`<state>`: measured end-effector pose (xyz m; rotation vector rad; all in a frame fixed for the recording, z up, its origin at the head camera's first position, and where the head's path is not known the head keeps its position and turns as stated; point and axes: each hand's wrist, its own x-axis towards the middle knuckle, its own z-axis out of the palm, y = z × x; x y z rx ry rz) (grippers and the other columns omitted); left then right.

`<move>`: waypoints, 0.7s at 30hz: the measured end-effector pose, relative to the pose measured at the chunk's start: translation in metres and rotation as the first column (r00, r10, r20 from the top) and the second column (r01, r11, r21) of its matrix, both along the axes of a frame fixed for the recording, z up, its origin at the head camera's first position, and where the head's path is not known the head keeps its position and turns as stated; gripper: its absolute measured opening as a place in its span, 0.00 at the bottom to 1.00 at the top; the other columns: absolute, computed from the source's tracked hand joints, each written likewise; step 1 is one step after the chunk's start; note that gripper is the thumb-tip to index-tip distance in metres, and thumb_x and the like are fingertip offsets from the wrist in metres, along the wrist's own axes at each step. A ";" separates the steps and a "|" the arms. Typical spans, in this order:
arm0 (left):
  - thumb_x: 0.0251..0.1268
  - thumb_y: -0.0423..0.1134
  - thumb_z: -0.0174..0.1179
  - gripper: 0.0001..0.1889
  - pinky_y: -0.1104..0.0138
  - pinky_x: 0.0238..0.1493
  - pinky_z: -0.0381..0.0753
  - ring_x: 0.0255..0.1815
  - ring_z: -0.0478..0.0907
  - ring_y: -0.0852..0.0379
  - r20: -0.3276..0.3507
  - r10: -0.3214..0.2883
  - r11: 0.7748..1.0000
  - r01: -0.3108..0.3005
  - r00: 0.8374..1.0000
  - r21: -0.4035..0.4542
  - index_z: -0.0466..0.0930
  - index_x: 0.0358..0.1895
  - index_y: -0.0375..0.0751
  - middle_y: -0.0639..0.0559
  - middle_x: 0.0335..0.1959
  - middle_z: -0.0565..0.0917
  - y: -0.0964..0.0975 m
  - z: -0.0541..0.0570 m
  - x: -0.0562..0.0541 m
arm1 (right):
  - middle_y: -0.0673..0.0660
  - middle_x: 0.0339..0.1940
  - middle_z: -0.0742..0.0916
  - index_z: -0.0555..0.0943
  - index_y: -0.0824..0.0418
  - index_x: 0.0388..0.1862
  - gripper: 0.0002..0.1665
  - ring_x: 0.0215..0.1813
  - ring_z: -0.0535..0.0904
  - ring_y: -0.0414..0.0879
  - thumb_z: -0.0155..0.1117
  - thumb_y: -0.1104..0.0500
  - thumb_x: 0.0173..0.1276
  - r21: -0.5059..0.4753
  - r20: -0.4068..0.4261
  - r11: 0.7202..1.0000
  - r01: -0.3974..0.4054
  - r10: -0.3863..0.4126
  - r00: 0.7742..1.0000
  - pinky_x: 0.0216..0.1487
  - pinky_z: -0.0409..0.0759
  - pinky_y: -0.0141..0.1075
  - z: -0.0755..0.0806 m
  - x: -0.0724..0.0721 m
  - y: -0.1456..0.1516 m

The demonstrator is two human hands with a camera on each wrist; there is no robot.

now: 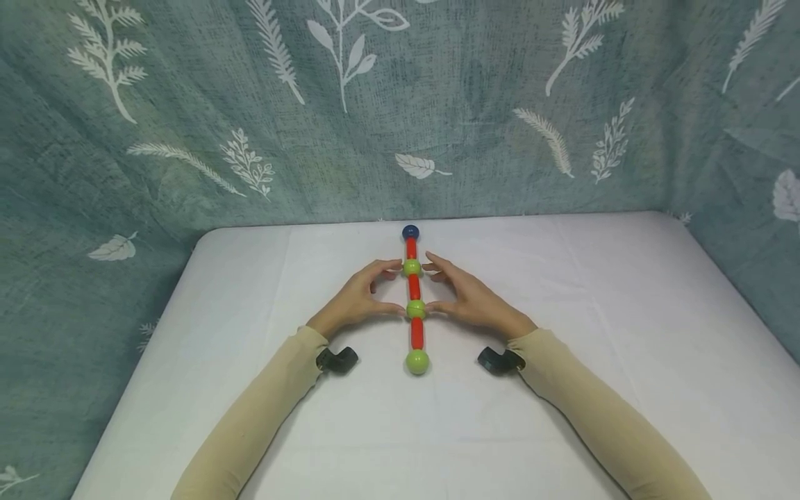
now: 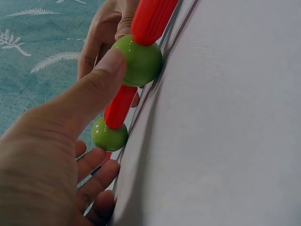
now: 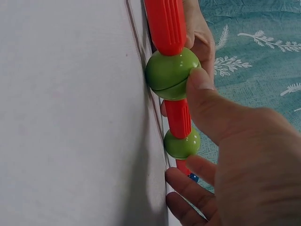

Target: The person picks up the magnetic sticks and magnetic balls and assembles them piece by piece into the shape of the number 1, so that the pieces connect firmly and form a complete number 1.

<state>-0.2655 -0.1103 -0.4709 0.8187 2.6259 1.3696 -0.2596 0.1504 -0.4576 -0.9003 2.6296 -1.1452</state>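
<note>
A straight chain of three red rods [image 1: 414, 287] and three green balls [image 1: 417, 362], with a dark blue ball [image 1: 410, 232] at its far end, lies on the white table. My left hand [image 1: 356, 298] flanks it on the left, thumb at the middle green ball [image 2: 138, 61] and fingertips beside the farther green ball [image 2: 109, 134]. From the right, my right hand [image 1: 471, 298] mirrors it, its thumb touching the middle green ball [image 3: 171, 73]. Its relaxed fingers [image 3: 190, 190] spread near the farther green ball [image 3: 182, 142]. Neither hand curls round the chain.
The table [image 1: 337, 430] is covered in white cloth. Behind it hangs a teal curtain [image 1: 475, 139] with white leaf prints. A dark camera mount sits at each wrist, the left mount [image 1: 337, 361] and the right mount [image 1: 500, 361], just above the cloth.
</note>
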 end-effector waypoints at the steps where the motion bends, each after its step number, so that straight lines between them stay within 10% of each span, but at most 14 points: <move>1: 0.42 0.45 0.80 0.47 0.65 0.46 0.70 0.59 0.74 0.55 0.002 0.000 1.000 0.000 1.000 0.001 0.67 0.70 0.46 0.51 0.63 0.77 0.000 0.000 0.000 | 0.56 0.73 0.72 0.50 0.56 0.80 0.60 0.68 0.74 0.54 0.76 0.50 0.57 0.003 0.004 1.000 -0.002 0.002 1.000 0.71 0.65 0.52 0.000 0.000 0.000; 21: 0.41 0.46 0.80 0.49 0.65 0.47 0.70 0.59 0.74 0.54 0.007 0.006 1.000 -0.006 1.000 0.010 0.66 0.71 0.45 0.51 0.64 0.77 -0.002 -0.002 0.001 | 0.54 0.73 0.72 0.47 0.56 0.80 0.63 0.70 0.72 0.53 0.77 0.49 0.56 0.007 0.017 1.000 -0.010 0.010 1.000 0.72 0.64 0.53 0.000 0.001 0.000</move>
